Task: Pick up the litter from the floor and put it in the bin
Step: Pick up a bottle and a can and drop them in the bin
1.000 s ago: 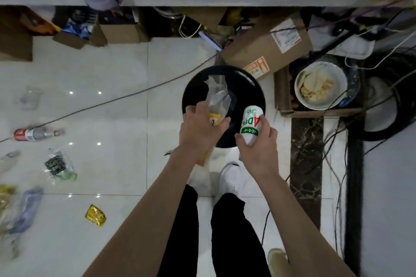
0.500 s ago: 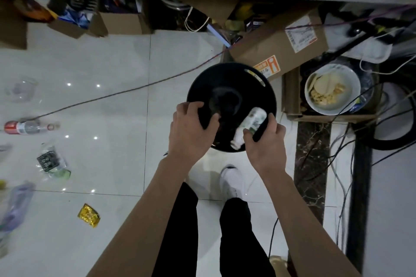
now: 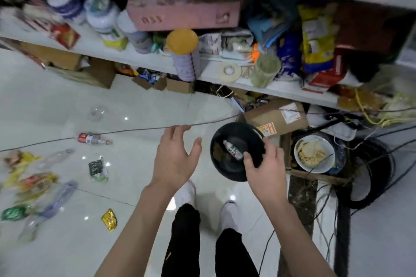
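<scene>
Litter (image 3: 95,167) lies on the floor (image 3: 56,101), left of the bin (image 3: 227,173). I judge the gold wrapper (image 3: 109,220) light and crinkly: pinch its edge. The plastic bottle (image 3: 93,139) looks smooth: grasp its middle. Left hand (image 3: 177,157) and right hand (image 3: 264,171) are empty, relaxed.

Floor (image 3: 56,101): glossy white tile, a thin cable (image 3: 146,129) running across it. Litter lying loose at left:
- clear cup (image 3: 96,112)
- red-labelled bottle (image 3: 92,139), on its side
- dark green packet (image 3: 96,168)
- gold wrapper (image 3: 109,220)
- flattened clear bottle (image 3: 58,200)
- blurred heap of coloured wrappers (image 3: 27,177)

Black bin (image 3: 238,129) stands on the tile just beside a cardboard box (image 3: 274,116). A coil of black cable (image 3: 369,171) lies at right.

Low shelf (image 3: 211,71) above the floor carries a tape roll (image 3: 229,71) and a yellow-lidded canister (image 3: 184,56).
</scene>
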The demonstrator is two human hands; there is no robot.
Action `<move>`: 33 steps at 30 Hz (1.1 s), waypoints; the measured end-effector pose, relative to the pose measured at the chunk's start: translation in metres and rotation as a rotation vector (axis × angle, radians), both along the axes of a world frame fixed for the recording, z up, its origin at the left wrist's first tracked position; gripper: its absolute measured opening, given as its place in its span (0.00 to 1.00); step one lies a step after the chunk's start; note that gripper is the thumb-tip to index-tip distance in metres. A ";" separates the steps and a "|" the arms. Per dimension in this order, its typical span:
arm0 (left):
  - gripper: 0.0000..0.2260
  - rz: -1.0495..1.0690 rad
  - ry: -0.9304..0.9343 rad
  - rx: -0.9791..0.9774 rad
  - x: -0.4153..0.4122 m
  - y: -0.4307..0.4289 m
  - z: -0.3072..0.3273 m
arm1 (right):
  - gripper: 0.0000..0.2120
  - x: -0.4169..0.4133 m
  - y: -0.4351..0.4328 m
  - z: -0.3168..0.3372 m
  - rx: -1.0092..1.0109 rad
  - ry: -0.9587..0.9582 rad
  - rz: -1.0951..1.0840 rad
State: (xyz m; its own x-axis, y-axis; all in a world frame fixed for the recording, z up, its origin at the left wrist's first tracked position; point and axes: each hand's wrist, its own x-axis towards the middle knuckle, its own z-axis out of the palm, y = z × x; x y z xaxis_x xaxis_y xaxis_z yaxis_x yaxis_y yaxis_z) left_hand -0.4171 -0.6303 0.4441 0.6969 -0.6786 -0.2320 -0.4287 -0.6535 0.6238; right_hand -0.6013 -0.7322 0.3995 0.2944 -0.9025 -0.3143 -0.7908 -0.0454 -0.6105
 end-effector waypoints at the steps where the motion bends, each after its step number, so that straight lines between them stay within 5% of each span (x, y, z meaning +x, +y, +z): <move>1: 0.19 0.018 -0.011 -0.013 0.002 0.009 0.023 | 0.29 0.004 0.003 0.022 -0.004 -0.020 0.029; 15: 0.18 0.467 -0.114 -0.246 -0.004 0.171 0.249 | 0.25 0.101 0.100 0.283 -0.038 -0.447 0.545; 33: 0.16 1.161 -0.091 -0.275 0.108 0.474 0.243 | 0.25 0.331 0.332 0.296 0.044 -0.386 1.048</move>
